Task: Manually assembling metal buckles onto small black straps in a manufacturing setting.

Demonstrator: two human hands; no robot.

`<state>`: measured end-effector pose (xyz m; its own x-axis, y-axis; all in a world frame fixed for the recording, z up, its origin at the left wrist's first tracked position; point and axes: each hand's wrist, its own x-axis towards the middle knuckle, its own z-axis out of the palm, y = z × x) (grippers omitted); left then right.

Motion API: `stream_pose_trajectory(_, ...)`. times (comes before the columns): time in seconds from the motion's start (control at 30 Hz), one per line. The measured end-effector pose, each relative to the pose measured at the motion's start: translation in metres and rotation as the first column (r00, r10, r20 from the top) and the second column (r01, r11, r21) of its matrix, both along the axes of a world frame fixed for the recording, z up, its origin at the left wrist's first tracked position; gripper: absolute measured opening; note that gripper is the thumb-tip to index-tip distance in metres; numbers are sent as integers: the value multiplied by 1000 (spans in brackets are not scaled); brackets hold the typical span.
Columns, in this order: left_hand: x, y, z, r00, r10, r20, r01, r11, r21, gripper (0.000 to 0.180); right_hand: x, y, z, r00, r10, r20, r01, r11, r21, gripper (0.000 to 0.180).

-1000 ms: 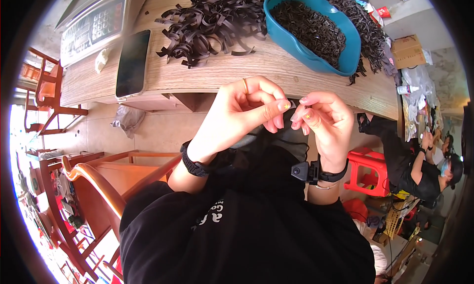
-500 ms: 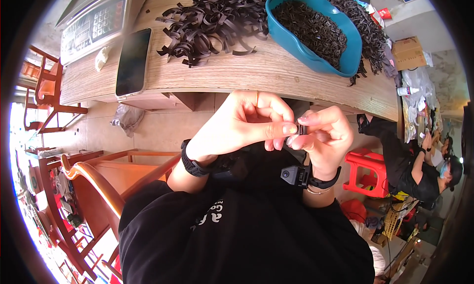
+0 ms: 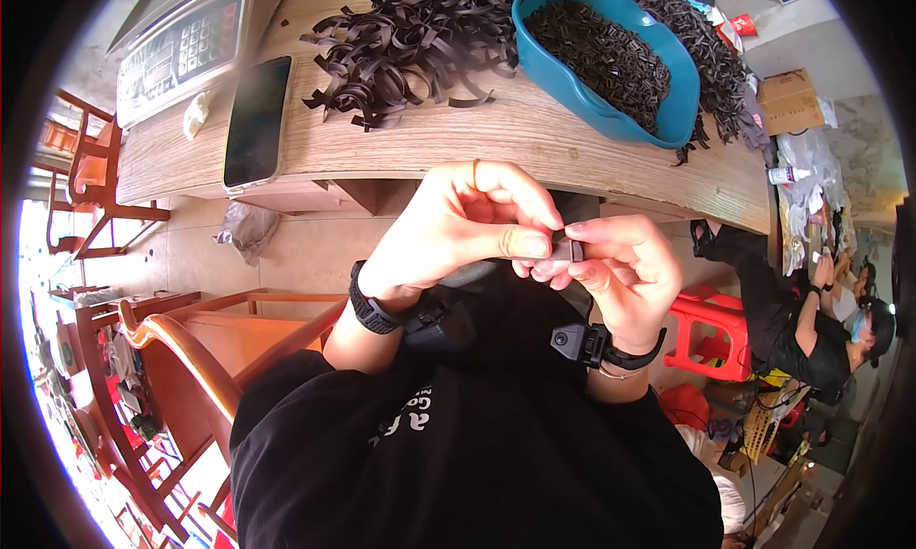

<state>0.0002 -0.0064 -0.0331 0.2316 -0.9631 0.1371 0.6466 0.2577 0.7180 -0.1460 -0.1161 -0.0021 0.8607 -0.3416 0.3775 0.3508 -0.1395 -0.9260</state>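
Between my two hands, just off the table's near edge, is a short dark brown strip (image 3: 564,251) with a small loop-like piece at its right end. My left hand (image 3: 477,220) pinches the strip's left part between thumb and fingers. The fingertips of my right hand (image 3: 625,263) close around its right end. Beyond my hands lies a loose heap of long dark strips (image 3: 420,43) on the table. A teal scoop-shaped basin (image 3: 549,67) to its right holds many small dark pieces (image 3: 601,62).
Another heap of small dark pieces (image 3: 711,82) lies right of the basin. A phone (image 3: 258,120) and a scale with keypad (image 3: 181,58) are on the wooden table (image 3: 353,153) at left. A red stool (image 3: 711,334) stands at right, near a seated person (image 3: 811,330).
My hands have shifted slightly left, and the fingers have turned a little around the strip. More of its length now shows between the fingertips.
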Motion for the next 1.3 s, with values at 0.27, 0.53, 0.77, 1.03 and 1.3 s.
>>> stream_pose_trajectory(0.27, -4, -2, -5, 999, 54, 5, -52, 987, -150, 20, -2, -2, 2, 994, 34, -104, -42, 996, -75, 21)
stream_pose_trajectory(0.53, 6, 2, 0, 868, 220, 445, -144, 970, -197, 12, -3, -3, 3, 988, -39, -150, 17, 989, -144, 22)
stream_pose_trajectory(0.77, 2, 0, -1, 923, 203, 328, -138, 968, -210, 19, -2, -1, 5, 985, -128, -119, 87, 950, -302, 21)
stream_pose_trajectory(1.03, 5, 8, 7, 914, 150, 376, -127, 988, -86, 15, -1, -4, 1, 966, -250, -64, 200, 883, -425, 24)
stream_pose_trajectory(1.3, 5, 17, 22, 885, 59, 461, -190, 951, 243, 10, 2, 0, 1, 959, -281, -30, 235, 852, -468, 26)
